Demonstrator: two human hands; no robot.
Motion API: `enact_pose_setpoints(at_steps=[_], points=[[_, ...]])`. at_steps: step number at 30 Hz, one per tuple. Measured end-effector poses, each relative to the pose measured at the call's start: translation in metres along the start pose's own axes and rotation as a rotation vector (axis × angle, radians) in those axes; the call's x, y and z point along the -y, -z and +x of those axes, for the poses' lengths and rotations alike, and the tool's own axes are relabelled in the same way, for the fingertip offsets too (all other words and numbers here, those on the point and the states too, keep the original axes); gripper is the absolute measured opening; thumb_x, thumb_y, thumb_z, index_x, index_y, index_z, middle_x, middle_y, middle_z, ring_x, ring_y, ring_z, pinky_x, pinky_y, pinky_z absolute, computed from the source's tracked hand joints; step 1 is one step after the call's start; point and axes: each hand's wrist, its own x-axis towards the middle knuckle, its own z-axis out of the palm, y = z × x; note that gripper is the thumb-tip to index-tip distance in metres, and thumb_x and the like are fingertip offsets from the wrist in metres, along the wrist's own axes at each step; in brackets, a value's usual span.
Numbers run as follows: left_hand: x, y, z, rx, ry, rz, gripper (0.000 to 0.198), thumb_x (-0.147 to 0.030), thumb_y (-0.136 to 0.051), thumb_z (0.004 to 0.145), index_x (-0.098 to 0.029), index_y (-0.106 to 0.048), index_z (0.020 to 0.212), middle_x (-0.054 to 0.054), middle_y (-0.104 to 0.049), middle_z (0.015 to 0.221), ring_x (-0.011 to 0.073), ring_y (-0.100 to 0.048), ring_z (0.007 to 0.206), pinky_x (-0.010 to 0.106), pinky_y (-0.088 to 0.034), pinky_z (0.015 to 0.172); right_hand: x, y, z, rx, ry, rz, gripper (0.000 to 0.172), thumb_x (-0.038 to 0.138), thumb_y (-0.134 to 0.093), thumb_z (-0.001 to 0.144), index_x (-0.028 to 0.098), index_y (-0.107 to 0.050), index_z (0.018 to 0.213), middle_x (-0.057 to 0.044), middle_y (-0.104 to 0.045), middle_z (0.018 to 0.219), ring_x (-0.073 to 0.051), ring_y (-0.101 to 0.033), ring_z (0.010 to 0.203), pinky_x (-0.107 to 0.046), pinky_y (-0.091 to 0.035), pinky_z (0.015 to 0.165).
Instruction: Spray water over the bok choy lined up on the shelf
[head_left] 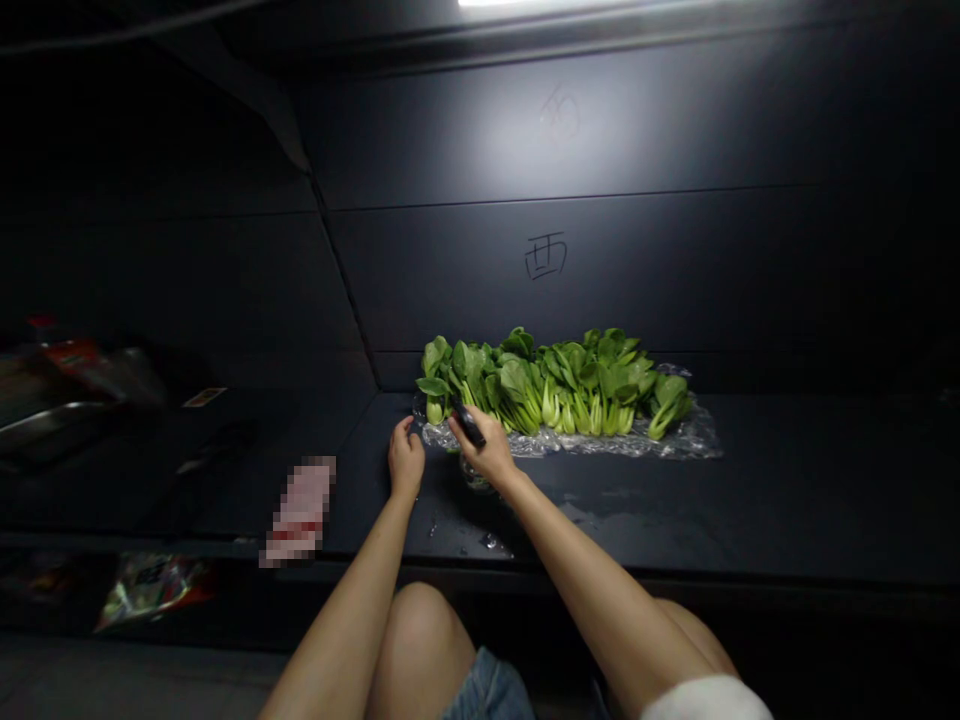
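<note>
— What is gripped?
— A black handle (pixel 469 422) is clenched in the right hand (pixel 489 450). The left hand (pixel 406 460) is held loosely curled, with nothing seen in it, just beside the plastic film (pixel 679 438).
— Where are the greens?
— Bok choy (pixel 555 388) is laid in a row on that film, near the tabletop's (pixel 825 480) back edge.
— And around it?
— Water (pixel 489 541) is spotted towards the front edge. A character (pixel 545 256) is marked on the dark wall (pixel 712 280).
</note>
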Motion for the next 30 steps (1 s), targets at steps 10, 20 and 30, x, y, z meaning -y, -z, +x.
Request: enact_pose_setpoints(at_steps=[10,20,30], points=[[-0.002,0.001,0.0,-0.017,0.01,0.003,0.038,-0.011,-0.043,0.084,-0.016,-0.059,0.118,0.014,-0.065,0.123,0.0234,-0.061,0.118,0.041,-0.045,0.107,-0.003,0.001,-0.002,-0.066,-0.045,0.044,0.032,0.046,-0.047,0.094,0.02,-0.064,0.089,-0.004,-0.069,0.079,-0.018,-0.065,0.072,-0.025,-0.044,0.065],[-0.002,0.002,0.0,0.004,0.015,0.014,0.036,-0.013,-0.044,0.085,-0.018,-0.059,0.117,0.013,-0.066,0.122,0.0235,-0.062,0.118,0.041,-0.046,0.106,-0.006,0.012,-0.009,-0.146,-0.072,0.062,0.032,0.046,-0.047,0.095,0.02,-0.064,0.091,-0.005,-0.069,0.08,-0.019,-0.065,0.072,-0.026,-0.046,0.067],[-0.006,0.003,0.0,0.02,-0.002,0.047,0.037,-0.014,-0.044,0.084,-0.014,-0.059,0.118,0.016,-0.065,0.122,0.0247,-0.062,0.116,0.042,-0.045,0.106,-0.018,0.033,-0.016,-0.224,-0.126,-0.003,0.035,0.046,-0.044,0.096,0.019,-0.062,0.084,-0.005,-0.067,0.074,-0.018,-0.061,0.066,-0.026,-0.043,0.062]])
